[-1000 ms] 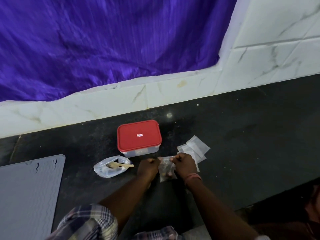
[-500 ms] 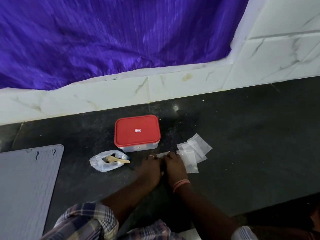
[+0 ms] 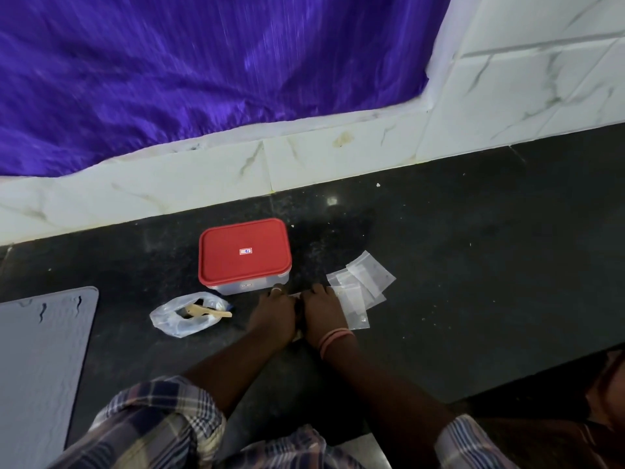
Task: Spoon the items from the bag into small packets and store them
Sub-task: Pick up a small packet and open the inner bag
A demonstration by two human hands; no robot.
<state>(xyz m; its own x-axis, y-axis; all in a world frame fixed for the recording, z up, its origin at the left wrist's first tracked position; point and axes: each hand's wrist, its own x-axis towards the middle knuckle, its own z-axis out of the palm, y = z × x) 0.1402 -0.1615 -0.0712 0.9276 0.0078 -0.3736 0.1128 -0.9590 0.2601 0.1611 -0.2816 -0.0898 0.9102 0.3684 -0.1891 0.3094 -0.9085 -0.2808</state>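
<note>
- Left on the counter I see the bag (image 3: pixel 189 314) with the spoon (image 3: pixel 209 312) inside.
- The box (image 3: pixel 244 256) stands behind my hands, near the back edge.
- My left hand (image 3: pixel 272 314) and right hand (image 3: pixel 323 313) lie side by side on a packet (image 3: pixel 295 295); I cannot tell their grip.
- Spare packets (image 3: pixel 363 286) lie just right.

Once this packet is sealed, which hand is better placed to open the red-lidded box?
Probably the left hand: it lies just in front of the red-lidded box, while the right hand sits further right, beside the empty packets.
</note>
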